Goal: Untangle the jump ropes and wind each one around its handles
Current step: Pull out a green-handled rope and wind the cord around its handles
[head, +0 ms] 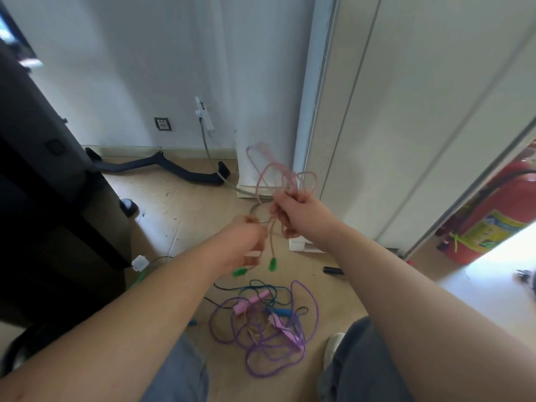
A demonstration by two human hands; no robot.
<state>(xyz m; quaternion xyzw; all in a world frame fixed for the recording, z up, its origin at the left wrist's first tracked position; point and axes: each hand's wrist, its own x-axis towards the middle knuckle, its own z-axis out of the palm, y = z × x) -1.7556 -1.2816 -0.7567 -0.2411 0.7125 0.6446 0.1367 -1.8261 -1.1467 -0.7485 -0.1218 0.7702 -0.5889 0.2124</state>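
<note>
My right hand (pixel 293 211) grips a bundle of pink rope (pixel 280 172) whose loops stand up above the fist. Below it, strands of the same rope run down to two green handles (pixel 272 264), which hang in the air. My left hand (pixel 246 242) is blurred and pinches the hanging strands just above the left green handle (pixel 239 272). On the floor in front of my legs lies a tangle of a purple rope (pixel 314 314) with pink handles (pixel 249 303) and a dark blue rope with a blue handle (pixel 280 311).
A dark cabinet (pixel 43 184) fills the left side. A black bent bar (pixel 162 169) and a grey cable lie by the wall. A white door frame (pixel 313 111) stands right of centre, with a red fire extinguisher (pixel 490 219) beyond. A small black cylinder (pixel 333 270) lies on the floor.
</note>
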